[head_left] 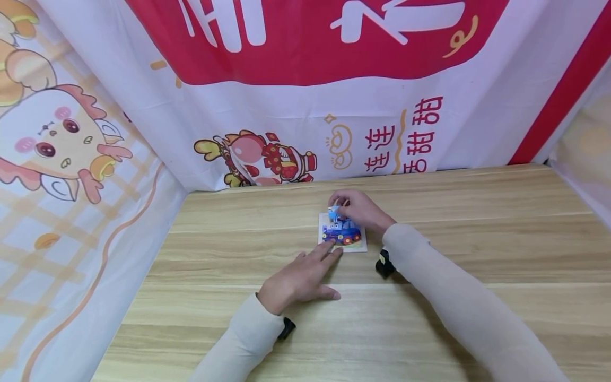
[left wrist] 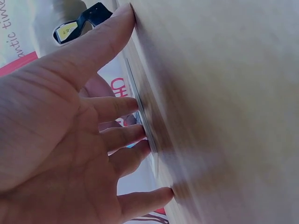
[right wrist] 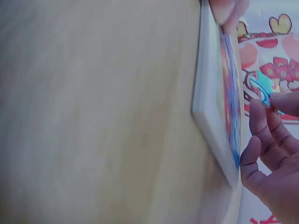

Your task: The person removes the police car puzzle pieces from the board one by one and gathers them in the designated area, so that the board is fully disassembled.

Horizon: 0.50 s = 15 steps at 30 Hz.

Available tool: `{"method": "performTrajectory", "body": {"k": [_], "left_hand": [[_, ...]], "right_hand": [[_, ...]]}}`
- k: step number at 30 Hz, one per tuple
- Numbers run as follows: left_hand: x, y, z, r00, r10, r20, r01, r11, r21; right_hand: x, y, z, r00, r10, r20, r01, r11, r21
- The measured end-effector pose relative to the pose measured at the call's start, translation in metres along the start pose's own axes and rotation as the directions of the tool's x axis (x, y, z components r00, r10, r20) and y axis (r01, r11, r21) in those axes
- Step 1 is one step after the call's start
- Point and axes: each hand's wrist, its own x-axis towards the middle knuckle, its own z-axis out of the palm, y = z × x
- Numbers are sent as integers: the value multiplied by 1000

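Note:
A small square jigsaw board (head_left: 364,248) with a white border lies on the table, showing a blue cartoon vehicle with red wheels. My right hand (head_left: 360,210) pinches a light-blue puzzle piece (right wrist: 265,87) between thumb and fingers; the right wrist view shows it raised off the board's face. My left hand (head_left: 304,277) has its fingers extended, with fingertips touching the near left edge of the board. Its thumb stretches out to the side over the table, as the left wrist view also shows. My right hand hides part of the board's far side.
The wood-grain table (head_left: 229,313) extends around the board. A white cloth with red print (head_left: 305,106) hangs behind it, and a patterned cloth (head_left: 71,212) hangs at the left. Black wrist straps (head_left: 384,264) sit at the sleeves.

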Motion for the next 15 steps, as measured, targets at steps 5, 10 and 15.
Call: {"method": "performTrajectory", "body": {"k": [5, 10, 15], "left_hand": [[1, 1, 0, 1000, -19, 9, 19, 1000, -5], [2, 1, 0, 999, -33, 15, 33, 999, -16], [1, 0, 0, 999, -32, 15, 33, 999, -21]], "right_hand": [[-5, 8, -18, 1000, -12, -20, 13, 1000, 20], [-10, 18, -40, 999, 5, -53, -4, 1000, 17], [-12, 32, -62, 995, 72, -75, -72, 997, -1]]}}
